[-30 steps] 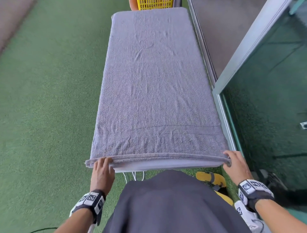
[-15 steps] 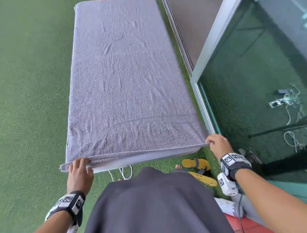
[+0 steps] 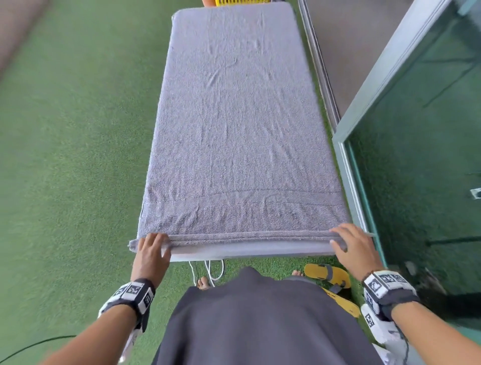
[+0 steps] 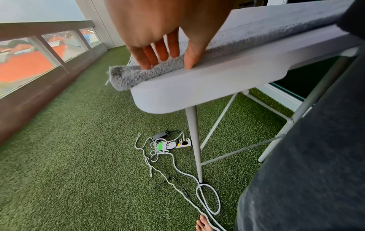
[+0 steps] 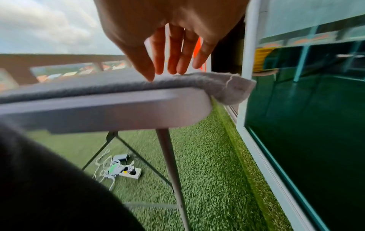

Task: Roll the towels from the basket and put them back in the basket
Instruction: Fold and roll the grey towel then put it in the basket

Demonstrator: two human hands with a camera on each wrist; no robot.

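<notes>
A grey towel (image 3: 234, 130) lies spread flat over the whole top of a narrow grey folding table (image 3: 247, 251). Its near hem runs along the table's front edge, with both near corners hanging slightly past it. My left hand (image 3: 153, 247) rests with straight fingers on the near left corner (image 4: 134, 75). My right hand (image 3: 346, 239) rests with spread fingers on the near right corner (image 5: 227, 87). Neither hand pinches the cloth. A yellow basket (image 3: 239, 2) peeks out beyond the table's far end.
Green artificial turf (image 3: 73, 156) surrounds the table. A glass sliding door with a metal frame (image 3: 364, 109) stands close on the right. Under the table lie a power strip (image 4: 175, 143) and white cables (image 4: 177, 168). Yellow sandals (image 3: 328, 276) sit near my feet.
Both hands have gone from gripping the near corners to lying flat with fingers spread on them. The towel has stayed in place. The head view swung left and back.
</notes>
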